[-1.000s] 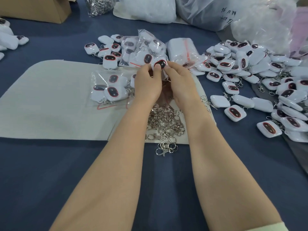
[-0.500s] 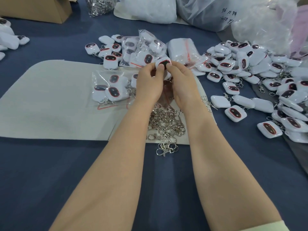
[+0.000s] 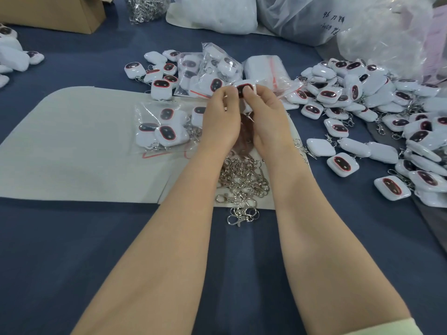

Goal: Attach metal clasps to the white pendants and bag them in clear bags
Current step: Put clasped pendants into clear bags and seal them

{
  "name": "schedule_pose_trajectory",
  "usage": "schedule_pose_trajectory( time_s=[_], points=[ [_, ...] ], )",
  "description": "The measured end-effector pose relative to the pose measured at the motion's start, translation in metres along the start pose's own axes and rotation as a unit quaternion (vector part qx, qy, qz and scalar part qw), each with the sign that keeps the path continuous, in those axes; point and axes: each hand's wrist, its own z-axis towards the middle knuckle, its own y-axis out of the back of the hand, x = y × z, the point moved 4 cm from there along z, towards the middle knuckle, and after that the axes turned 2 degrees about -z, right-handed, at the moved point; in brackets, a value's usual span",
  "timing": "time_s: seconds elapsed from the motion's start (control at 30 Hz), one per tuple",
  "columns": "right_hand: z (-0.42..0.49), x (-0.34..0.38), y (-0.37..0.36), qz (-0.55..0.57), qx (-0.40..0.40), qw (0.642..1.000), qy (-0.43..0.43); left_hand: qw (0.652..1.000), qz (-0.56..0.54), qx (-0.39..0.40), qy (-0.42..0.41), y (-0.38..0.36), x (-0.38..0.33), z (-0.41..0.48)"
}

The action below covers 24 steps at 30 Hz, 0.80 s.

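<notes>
The left hand [image 3: 221, 119] and right hand [image 3: 268, 117] are pinching one white pendant [image 3: 244, 89] between them, each grip curling closed on it, above the bench [image 3: 72, 238]. The clasp pile [image 3: 242, 180] is lying beneath both wrists, nearer the person.

Hands: two are counted, the left hand [image 3: 220, 119] and the right hand [image 3: 268, 122].
Held pendant: one white pendant [image 3: 244, 89] is counted between the fingertips.
Loose pendants: several dozen are estimated in the right-hand heap [image 3: 377, 105], too dense for an exact count; about seven are counted in the far cluster [image 3: 159, 73]; a few more are cut off in the left-edge group [image 3: 14, 56].
Filled clear bags: three are counted, one near bag [image 3: 159, 131] and two rear bags [image 3: 205, 73].
Empty bags: one stack [image 3: 263, 68] is counted.
Clasp piles: two are counted, the near pile [image 3: 242, 180] and the far pile [image 3: 142, 8].
Cardboard box [image 3: 48, 13]: one is counted.
Large plastic sacks [image 3: 212, 13]: three are counted.
</notes>
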Motion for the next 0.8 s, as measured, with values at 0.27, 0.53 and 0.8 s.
schedule_pose_trajectory(
  time_s=[0.27, 0.53, 0.8],
  points=[
    [0.001, -0.003, 0.005, 0.017, -0.047, 0.999, -0.022, 0.996, -0.062, -0.022, 0.062, 0.002, 0.008, 0.004],
    [-0.003, 0.002, 0.006, -0.032, -0.02, 0.999, 0.018, 0.994, -0.08, -0.042, 0.069, 0.006, 0.008, 0.005],
    [-0.004, 0.0, 0.002, -0.025, 0.006, 1.0, -0.005, 0.992, -0.092, -0.041, 0.074, 0.005, 0.012, 0.006]
  ],
)
